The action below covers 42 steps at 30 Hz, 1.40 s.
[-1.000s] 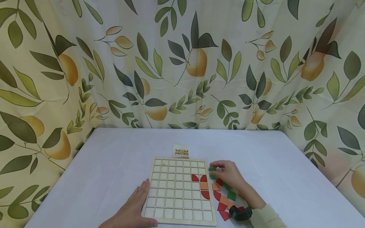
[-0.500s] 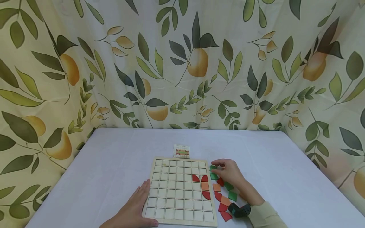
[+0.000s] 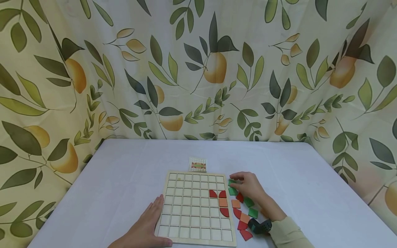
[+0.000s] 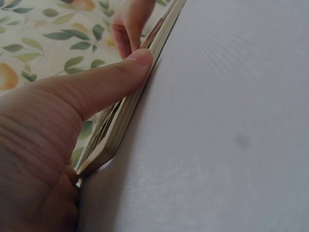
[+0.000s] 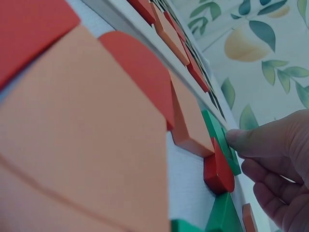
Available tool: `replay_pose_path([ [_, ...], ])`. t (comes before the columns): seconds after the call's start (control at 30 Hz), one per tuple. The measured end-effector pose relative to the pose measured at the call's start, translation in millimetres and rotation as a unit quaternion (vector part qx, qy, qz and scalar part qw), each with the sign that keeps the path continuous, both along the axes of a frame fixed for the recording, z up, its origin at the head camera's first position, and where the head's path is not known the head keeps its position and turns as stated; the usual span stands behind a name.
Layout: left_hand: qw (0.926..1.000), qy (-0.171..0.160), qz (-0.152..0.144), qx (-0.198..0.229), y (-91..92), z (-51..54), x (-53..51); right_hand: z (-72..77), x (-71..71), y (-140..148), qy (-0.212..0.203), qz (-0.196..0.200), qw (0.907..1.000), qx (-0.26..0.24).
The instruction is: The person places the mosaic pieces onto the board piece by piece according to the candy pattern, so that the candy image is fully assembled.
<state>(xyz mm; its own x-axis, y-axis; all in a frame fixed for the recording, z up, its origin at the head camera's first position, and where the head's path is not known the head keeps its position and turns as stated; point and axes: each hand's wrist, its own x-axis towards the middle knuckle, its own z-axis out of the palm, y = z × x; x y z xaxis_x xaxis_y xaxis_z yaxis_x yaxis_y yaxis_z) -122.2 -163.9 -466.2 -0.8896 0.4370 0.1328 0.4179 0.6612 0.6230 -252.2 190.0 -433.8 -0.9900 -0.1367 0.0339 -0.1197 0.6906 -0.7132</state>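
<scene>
A pale wooden grid board (image 3: 186,210) lies flat on the table. Red quarter-round tiles (image 3: 224,212) and an orange square tile (image 3: 222,202) sit in cells on its right side. My left hand (image 3: 144,224) rests along the board's left edge, fingers straight, its thumb (image 4: 116,82) against the near edge. Beyond the board's upper right corner, my right hand (image 3: 248,186) pinches a green square tile (image 3: 231,182) between thumb and fingers. Right by the thumb lies a second green tile (image 3: 233,191). The right fingertips are partly hidden in the head view.
Several loose tiles lie right of the board, including a red one (image 3: 246,235), an orange one (image 3: 244,217) and a green one (image 3: 253,213). A small pattern card (image 3: 197,164) stands behind the board. A black wrist device (image 3: 260,226) overhangs the tiles. A leaf-printed curtain (image 3: 192,103) hangs behind the table.
My right wrist has shifted slightly left, and its device now covers tiles that showed earlier. The right fingers stay at the green tile. My left hand and the board keep their places.
</scene>
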Motion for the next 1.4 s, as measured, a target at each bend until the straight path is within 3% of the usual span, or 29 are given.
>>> replay_pose_path([
  [1.13,0.9999,0.013,0.004,-0.007,0.7,1.9,1.0,1.1,-0.3,14,0.008,0.072,0.9971,0.024],
  [1.4,1.0000,-0.003,0.005,0.000,1.1,5.5,1.8,1.6,0.2,15,0.011,0.082,0.9962,0.029],
])
